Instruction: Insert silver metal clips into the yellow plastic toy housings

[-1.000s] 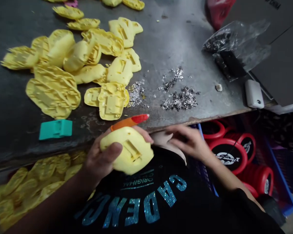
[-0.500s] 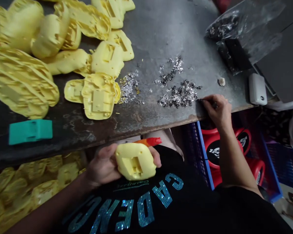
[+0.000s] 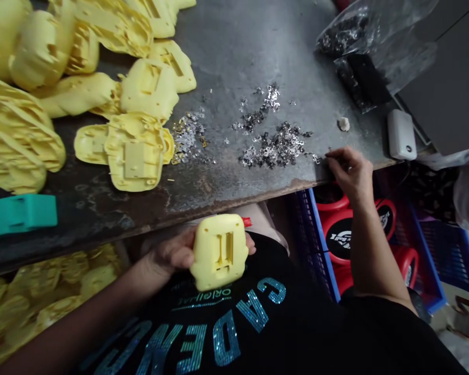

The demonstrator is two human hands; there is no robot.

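My left hand [image 3: 180,253] is wrapped round a yellow plastic shell [image 3: 219,252], held in front of my shirt. A rectangular recess with slots faces up at me. Behind its upper right edge shows a bit of a red object [image 3: 247,222], mostly hidden. My right hand [image 3: 352,169] is at the table's front edge, thumb and forefinger pinched together close to a few small metal pieces [image 3: 316,159]. Whatever lies between those fingertips is too small to tell. Just left of it is a loose heap of small shiny metal pieces [image 3: 281,146].
Yellow shells [image 3: 136,151] are piled on the left of the table [image 3: 226,192], beside a teal block [image 3: 21,213]. Another metal heap [image 3: 187,135] lies there. At right are clear bags [image 3: 347,36], a white box [image 3: 401,134] and a blue crate [image 3: 316,234] holding red round items.
The shell in my left hand has turned and tilted, so its recess faces me more fully. My right hand stays at the table edge, its fingertips slightly shifted. The view has swung right.
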